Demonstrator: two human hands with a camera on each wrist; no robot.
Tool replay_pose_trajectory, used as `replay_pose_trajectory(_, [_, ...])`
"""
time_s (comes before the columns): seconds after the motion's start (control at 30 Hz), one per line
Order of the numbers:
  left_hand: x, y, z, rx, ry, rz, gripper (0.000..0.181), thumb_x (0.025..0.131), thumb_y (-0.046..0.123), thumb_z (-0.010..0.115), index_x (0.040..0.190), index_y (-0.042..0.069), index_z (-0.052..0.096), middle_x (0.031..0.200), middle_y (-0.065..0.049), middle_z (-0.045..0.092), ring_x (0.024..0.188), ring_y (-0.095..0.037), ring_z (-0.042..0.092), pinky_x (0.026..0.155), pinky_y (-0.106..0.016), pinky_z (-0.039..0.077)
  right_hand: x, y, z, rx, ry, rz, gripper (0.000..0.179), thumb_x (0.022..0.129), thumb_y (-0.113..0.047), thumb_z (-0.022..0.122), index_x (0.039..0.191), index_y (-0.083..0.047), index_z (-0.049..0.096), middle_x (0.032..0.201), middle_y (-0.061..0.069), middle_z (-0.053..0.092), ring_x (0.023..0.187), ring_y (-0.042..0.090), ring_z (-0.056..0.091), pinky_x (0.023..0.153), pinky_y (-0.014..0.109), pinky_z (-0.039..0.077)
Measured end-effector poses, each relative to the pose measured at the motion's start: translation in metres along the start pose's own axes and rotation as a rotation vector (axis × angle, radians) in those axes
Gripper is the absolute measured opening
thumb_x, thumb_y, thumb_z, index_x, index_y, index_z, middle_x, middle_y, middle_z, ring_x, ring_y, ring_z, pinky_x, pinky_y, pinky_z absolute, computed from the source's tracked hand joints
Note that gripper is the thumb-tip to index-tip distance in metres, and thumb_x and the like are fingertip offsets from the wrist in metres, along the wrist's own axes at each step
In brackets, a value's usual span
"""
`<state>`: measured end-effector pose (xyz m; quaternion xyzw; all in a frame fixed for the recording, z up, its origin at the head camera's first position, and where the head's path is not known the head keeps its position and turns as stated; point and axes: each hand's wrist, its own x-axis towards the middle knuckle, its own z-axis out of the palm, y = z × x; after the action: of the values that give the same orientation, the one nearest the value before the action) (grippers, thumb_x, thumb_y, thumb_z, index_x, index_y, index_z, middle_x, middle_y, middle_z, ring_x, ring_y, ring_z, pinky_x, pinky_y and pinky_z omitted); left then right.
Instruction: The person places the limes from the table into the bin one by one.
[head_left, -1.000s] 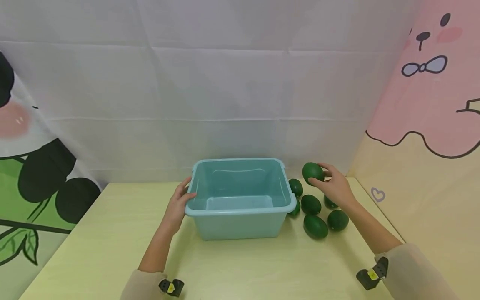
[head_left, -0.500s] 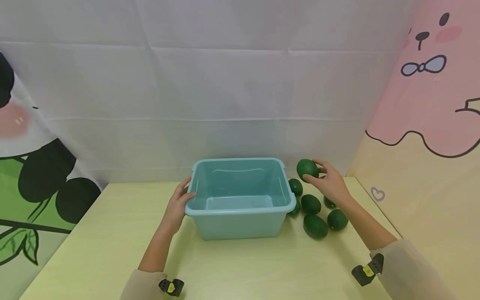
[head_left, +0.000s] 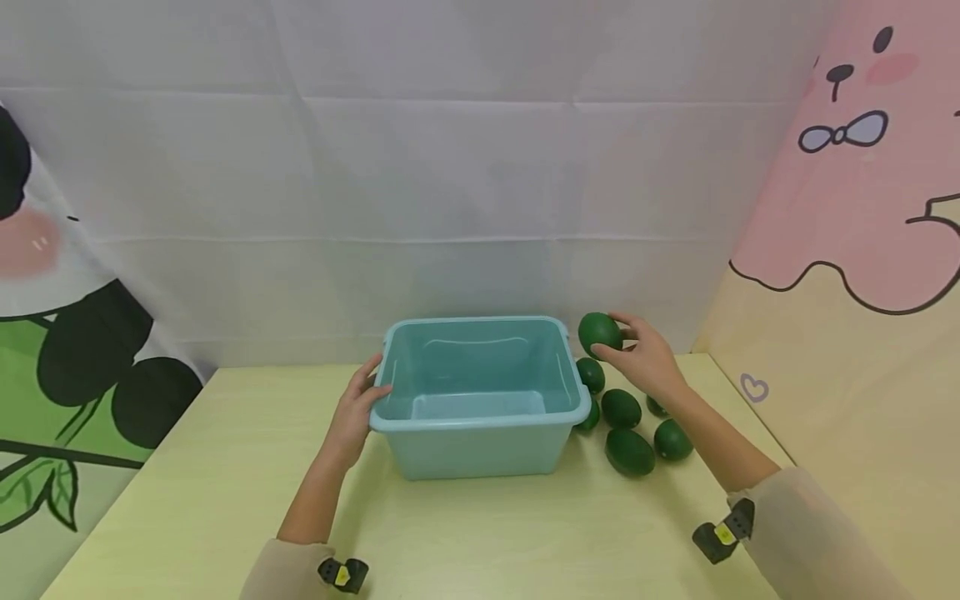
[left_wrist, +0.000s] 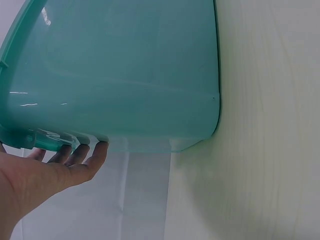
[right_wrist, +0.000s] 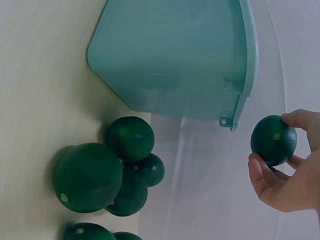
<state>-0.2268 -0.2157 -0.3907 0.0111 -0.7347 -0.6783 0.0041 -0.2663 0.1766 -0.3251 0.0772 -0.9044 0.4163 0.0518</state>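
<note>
A light blue plastic tub (head_left: 480, 454) stands upright on the table, with nothing visible inside. My left hand (head_left: 355, 421) grips its left rim, thumb over the edge; in the left wrist view the fingers (left_wrist: 95, 159) lie against the outside wall. Off the tub's back right corner, my right hand (head_left: 652, 362) pinches a dark green lime (head_left: 598, 334) between thumb and fingertips. The right wrist view has this lime (right_wrist: 273, 140) raised beside the tub's rim, its stem scar showing. Several more limes (head_left: 630, 452) lie on the table beneath the right hand.
The loose limes cluster along the tub's right side, one (head_left: 588, 415) partly hidden behind the rim. The pale yellow table (head_left: 480, 542) meets a white cloth backdrop (head_left: 450, 208) at the back and a printed pink and cream panel (head_left: 847, 350) at the right.
My right hand has moved left and slightly up with the lime, bringing it closer to the tub's right rim. The left hand and tub have stayed put.
</note>
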Motion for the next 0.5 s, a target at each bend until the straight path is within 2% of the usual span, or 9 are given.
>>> replay_pose_trajectory(0.5, [0.000, -0.001, -0.001, 0.001, -0.002, -0.002, 0.060, 0.096, 0.015, 0.040, 0.151, 0.020, 0.015, 0.153, -0.018, 0.020, 0.134, -0.038, 0.030, 0.103, -0.053, 0.031, 0.009, -0.019, 0.019, 0.036, -0.047, -0.021, 0.068, 0.086, -0.034, 0.064, 0.144, -0.015, 0.035, 0.135, 0.021, 0.048, 0.108, 0.035, 0.056, 0.083, 0.044, 0.050])
